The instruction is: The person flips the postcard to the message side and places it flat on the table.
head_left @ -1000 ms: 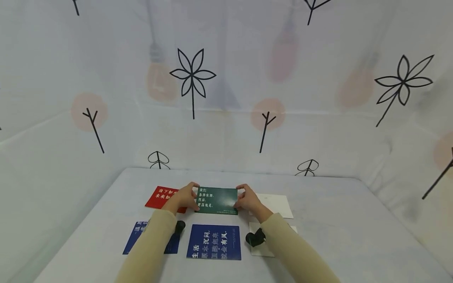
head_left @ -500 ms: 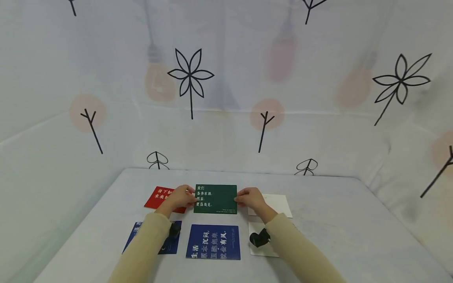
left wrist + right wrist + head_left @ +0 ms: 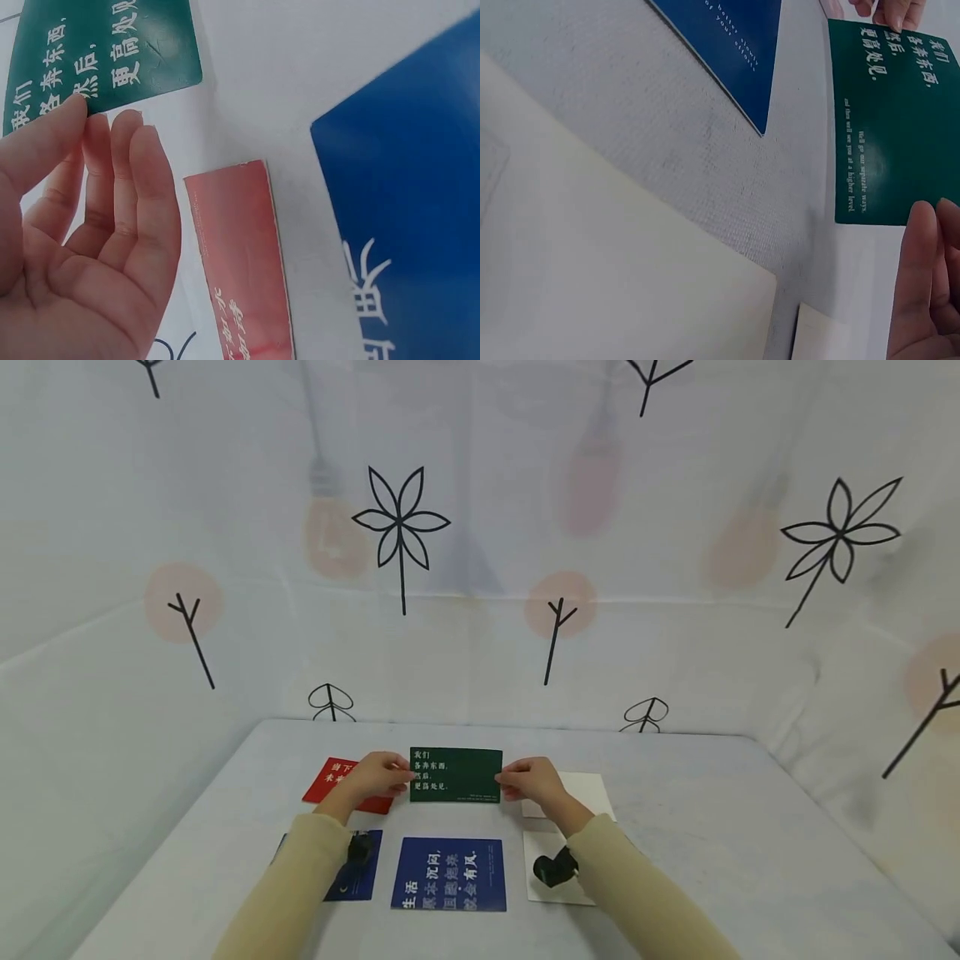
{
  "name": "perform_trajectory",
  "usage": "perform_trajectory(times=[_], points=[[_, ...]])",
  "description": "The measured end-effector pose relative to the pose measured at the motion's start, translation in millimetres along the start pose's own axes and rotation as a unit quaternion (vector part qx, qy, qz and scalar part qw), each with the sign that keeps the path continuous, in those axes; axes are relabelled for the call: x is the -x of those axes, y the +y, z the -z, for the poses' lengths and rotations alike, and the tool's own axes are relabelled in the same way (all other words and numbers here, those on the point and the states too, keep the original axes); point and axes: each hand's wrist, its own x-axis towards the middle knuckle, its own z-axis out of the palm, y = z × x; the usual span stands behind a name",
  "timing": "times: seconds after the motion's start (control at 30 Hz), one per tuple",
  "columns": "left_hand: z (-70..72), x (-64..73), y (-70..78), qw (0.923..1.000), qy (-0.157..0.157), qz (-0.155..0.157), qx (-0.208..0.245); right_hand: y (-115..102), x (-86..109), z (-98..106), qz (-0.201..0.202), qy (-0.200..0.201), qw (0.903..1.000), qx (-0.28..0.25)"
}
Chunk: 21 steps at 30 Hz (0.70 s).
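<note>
Raised slightly, the green card [image 3: 456, 776] hangs clear of the table [image 3: 697, 860] — left hand [image 3: 377, 774] and right hand [image 3: 534, 779] pinching opposite side edges.

Either side of the green card [image 3: 456, 785] is blocked: the left hand [image 3: 375, 775] and red card [image 3: 322, 785] to its left, the right hand [image 3: 534, 779] and a cream card [image 3: 590, 790] to its right. On its near side, a narrow strip of tabletop [image 3: 457, 821] gives passage before a blue card [image 3: 450, 874]; well right of it, broad tabletop leaves room.
</note>
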Motion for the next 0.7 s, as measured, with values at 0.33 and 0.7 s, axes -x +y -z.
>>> perform_trajectory(times=[0.33,0.7], points=[[7.5,-2.7,-4.0,0.9999,0.008,0.005,0.007,-2.1,2.3,3.3,-0.005,-0.031,0.9963,-0.080],[10.6,4.0,-3.8,0.9952,0.001,0.031,0.093,-9.3,8.7,4.4,0.000,-0.041,0.9855,-0.165]])
